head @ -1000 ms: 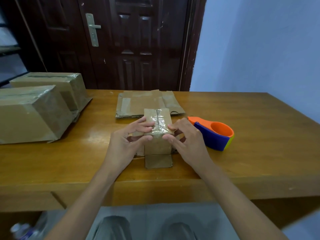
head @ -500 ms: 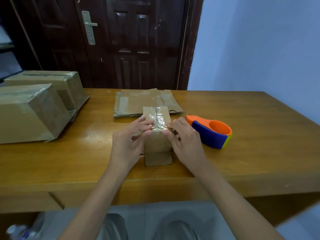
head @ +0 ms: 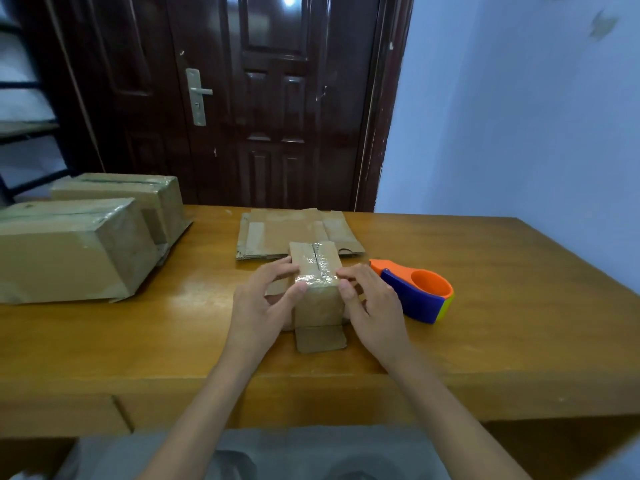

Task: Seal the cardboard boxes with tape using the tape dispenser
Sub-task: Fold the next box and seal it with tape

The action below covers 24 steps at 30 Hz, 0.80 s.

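Box (head: 317, 289) sits at table (head: 519, 306) centre, long axis 12–6, taped seam along it; your left hand (head: 258, 306) and right hand (head: 372, 306) pinch its near top edge from 9 and 3; dispenser (head: 415, 292) lies just beside right hand at 3, nose toward 10; right is nearer.

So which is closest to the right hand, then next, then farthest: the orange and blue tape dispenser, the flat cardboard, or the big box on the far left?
From the right hand, in the head view:
1. The tape dispenser, just to its right on the table.
2. The flat cardboard, behind the small box, toward the door.
3. The big box, far across on the left side.
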### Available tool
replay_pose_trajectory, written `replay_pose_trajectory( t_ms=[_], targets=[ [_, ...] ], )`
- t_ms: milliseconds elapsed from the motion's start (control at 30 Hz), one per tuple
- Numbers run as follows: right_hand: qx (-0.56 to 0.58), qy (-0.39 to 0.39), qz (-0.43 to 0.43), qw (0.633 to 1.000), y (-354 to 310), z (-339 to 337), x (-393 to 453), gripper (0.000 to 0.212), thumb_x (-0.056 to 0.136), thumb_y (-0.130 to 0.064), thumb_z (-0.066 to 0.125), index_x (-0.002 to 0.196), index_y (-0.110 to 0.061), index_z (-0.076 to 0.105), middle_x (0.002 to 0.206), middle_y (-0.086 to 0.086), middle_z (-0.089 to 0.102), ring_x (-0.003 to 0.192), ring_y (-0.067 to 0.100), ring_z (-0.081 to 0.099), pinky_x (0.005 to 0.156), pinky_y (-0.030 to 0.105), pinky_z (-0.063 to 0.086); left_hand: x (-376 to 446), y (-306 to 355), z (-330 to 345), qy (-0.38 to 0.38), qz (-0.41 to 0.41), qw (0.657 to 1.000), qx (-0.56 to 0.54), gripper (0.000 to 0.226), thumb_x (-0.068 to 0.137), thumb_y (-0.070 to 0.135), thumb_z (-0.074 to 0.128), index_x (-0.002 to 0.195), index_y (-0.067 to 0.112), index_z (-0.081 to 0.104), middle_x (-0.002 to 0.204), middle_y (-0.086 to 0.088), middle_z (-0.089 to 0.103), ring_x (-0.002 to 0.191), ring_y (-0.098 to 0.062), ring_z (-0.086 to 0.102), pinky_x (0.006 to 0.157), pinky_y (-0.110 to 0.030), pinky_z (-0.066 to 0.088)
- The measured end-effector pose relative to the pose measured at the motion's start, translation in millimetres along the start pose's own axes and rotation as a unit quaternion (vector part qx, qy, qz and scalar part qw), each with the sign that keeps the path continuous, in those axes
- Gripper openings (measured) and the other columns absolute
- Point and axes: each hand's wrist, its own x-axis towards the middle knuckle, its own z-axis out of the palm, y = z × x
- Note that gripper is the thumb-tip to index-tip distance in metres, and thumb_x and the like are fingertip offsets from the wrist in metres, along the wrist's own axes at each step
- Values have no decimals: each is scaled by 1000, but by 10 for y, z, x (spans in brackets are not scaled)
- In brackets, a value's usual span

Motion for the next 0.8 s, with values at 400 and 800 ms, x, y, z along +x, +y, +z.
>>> replay_pose_trajectory(
  t_ms=[400,800],
  targets=[
    [40,9,198,979,-94,-234,321,14,104,-27,63,115,-32,69,106,-20,68,93,-5,64,63,8,51,250,154,-258,96,-117,987,50,25,101,35,66,126,32,67,115,20,68,105,4,62,81,-15,49],
    [113,-4,287,951,-166,-186,445,22,106,-41,56,124,-35,67,107,-15,70,95,7,67,80,35,64,72,117,-219,24,-220,962,-163,38,89,37,80,127,35,74,115,21,75,109,-1,69,87,-27,63]
  ],
)
